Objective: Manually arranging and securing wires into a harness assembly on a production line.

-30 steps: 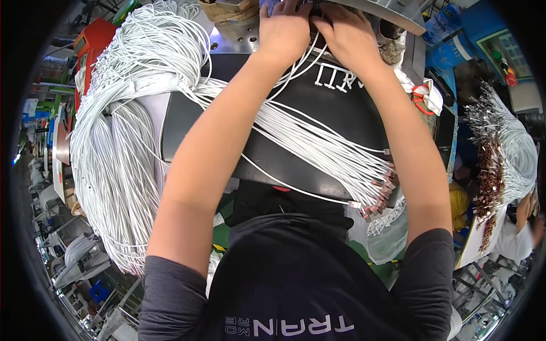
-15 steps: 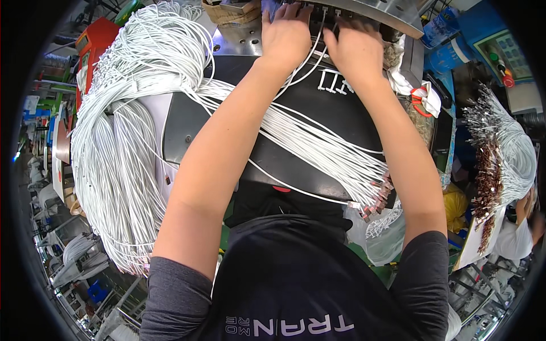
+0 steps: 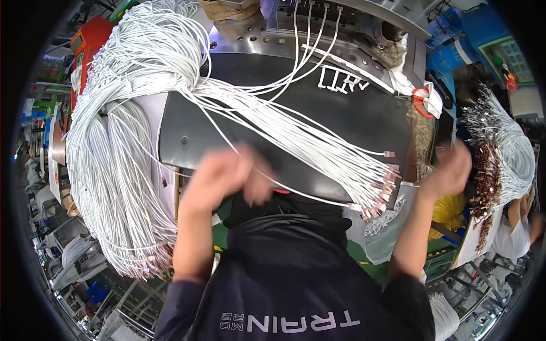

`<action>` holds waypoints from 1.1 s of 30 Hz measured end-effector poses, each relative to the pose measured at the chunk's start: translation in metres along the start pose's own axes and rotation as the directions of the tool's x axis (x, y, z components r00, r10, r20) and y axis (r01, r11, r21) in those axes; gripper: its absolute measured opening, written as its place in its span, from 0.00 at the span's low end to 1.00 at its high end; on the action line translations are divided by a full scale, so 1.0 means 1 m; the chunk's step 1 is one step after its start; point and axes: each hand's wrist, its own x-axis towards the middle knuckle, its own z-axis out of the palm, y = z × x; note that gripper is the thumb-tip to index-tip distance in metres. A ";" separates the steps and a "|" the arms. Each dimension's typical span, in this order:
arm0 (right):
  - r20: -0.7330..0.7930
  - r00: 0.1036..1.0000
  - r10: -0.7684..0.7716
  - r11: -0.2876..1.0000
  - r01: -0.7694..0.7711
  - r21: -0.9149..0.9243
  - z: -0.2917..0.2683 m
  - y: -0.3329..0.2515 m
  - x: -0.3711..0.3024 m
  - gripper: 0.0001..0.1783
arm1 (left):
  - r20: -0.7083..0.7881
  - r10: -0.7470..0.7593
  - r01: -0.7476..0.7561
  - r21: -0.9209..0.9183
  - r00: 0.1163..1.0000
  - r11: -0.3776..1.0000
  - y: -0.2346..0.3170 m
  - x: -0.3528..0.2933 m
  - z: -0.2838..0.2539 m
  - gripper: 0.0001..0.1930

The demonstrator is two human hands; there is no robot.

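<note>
My left hand (image 3: 227, 173), smeared by motion, is over the near edge of the black work surface (image 3: 205, 131), by a single white cable. Its fingers are too blurred to read. Out past the surface's right edge is my right hand (image 3: 450, 170), also blurred, its fingers not clear enough to show a grip. Between the hands lies a fanned bundle of white cables (image 3: 307, 136) with small connectors (image 3: 378, 196) at its right end. Several separate cables (image 3: 296, 42) run up from it into slots of a metal machine (image 3: 364, 48) at the far side.
Small white plastic pieces (image 3: 343, 85) lie by the machine. A thick heap of white cables (image 3: 148, 45) hangs over the left side. Red-handled scissors (image 3: 420, 102) rest at the right, near a blue control box (image 3: 500, 51). Another cable bunch (image 3: 512, 153) and a co-worker (image 3: 515, 238) are far right.
Both hands have left the machine and come back toward me, the left to the near edge, the right out to the right. The cables' ends in the slots are now uncovered.
</note>
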 end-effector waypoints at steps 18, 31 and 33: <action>0.837 0.469 0.280 0.924 0.105 -0.368 -0.119 0.074 -0.214 0.28 | -0.821 -0.181 0.006 -0.211 0.542 0.977 -0.153 -0.088 -0.055 0.06; 0.930 0.358 0.081 0.829 0.493 -0.262 -0.107 0.067 -0.200 0.24 | -0.800 -0.209 0.070 -0.205 0.563 0.976 -0.162 -0.102 -0.074 0.07; 0.923 0.381 0.050 0.827 0.503 -0.252 -0.100 0.061 -0.201 0.23 | -0.776 -0.199 0.039 -0.219 0.599 0.975 -0.163 -0.099 -0.071 0.07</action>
